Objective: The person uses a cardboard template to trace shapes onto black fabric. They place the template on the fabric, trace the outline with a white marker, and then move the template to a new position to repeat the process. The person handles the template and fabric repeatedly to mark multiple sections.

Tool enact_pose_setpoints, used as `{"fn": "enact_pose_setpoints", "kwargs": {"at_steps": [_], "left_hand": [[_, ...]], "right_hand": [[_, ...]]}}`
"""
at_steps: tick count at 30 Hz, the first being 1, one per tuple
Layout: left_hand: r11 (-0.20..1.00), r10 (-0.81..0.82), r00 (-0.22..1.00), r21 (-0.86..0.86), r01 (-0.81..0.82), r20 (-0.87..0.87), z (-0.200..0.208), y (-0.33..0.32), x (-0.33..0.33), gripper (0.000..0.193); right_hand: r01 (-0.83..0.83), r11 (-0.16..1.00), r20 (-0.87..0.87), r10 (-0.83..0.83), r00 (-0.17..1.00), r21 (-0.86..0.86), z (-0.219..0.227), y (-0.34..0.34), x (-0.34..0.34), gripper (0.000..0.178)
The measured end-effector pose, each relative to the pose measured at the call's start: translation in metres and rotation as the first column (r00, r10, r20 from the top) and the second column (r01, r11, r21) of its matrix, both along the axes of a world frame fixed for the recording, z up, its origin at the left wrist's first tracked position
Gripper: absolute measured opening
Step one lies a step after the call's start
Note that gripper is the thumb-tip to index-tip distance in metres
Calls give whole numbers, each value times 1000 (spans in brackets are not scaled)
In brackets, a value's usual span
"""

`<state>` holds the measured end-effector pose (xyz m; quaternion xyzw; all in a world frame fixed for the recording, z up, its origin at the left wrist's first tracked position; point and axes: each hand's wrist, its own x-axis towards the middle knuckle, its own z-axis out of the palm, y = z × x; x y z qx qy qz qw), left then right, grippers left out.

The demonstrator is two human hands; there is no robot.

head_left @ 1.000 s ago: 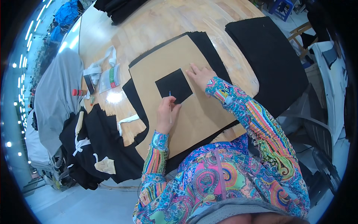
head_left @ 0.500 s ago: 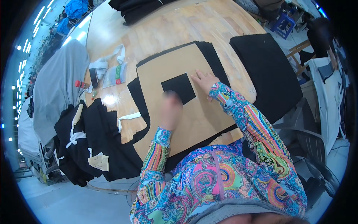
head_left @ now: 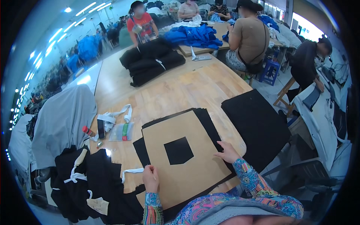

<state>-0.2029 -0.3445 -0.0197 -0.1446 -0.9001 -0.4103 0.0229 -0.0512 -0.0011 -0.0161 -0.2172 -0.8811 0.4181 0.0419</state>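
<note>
A tan cardboard template (head_left: pixel 204 176) with a cut-out window lies over black fabric pieces (head_left: pixel 210 123) on the wooden table. Black cloth shows through its window. My left hand (head_left: pixel 150 179) rests at the template's left edge with its fingers curled together; whatever they grip, if anything, is hidden. At the right edge, my right hand (head_left: pixel 228 153) has its fingers stretched out over the board and the cloth beside it, holding nothing. A white strip (head_left: pixel 132 171) lies just left of my left hand.
Folded black fabric (head_left: pixel 255 127) overhangs the right edge. Tied black bundles (head_left: pixel 75 187) lie at left, near a clear plastic bag (head_left: pixel 122 132), a phone (head_left: pixel 101 129) and a red-capped bottle (head_left: pixel 88 131). Black stacks (head_left: pixel 150 62) and co-workers (head_left: pixel 249 37) are beyond.
The view has tilted up, bringing the far table and co-workers in. My left hand has moved from the window to the template's left edge; my right hand has shifted to its right edge.
</note>
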Motion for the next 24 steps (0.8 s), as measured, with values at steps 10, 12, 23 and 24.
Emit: {"fn": "enact_pose_setpoints", "kwargs": {"at_steps": [10, 12, 23, 24], "left_hand": [[774, 21, 955, 600, -203, 296, 51, -6, -4, 20], [768, 144, 984, 615, -177, 103, 63, -36, -19, 19], [736, 562, 532, 90, -671, -633, 70, -150, -36, 19], [801, 546, 613, 144, -580, -571, 65, -145, -30, 19]], "right_hand": [[161, 952, -173, -210, 962, -261, -4, -10, 10, 55], [232, 960, -99, -249, 963, -156, 15, -14, 21, 48], [-193, 947, -238, 255, 937, 255, 5, -72, 86, 29], [-203, 937, -216, 269, 939, 285, 5, -74, 87, 30]]}}
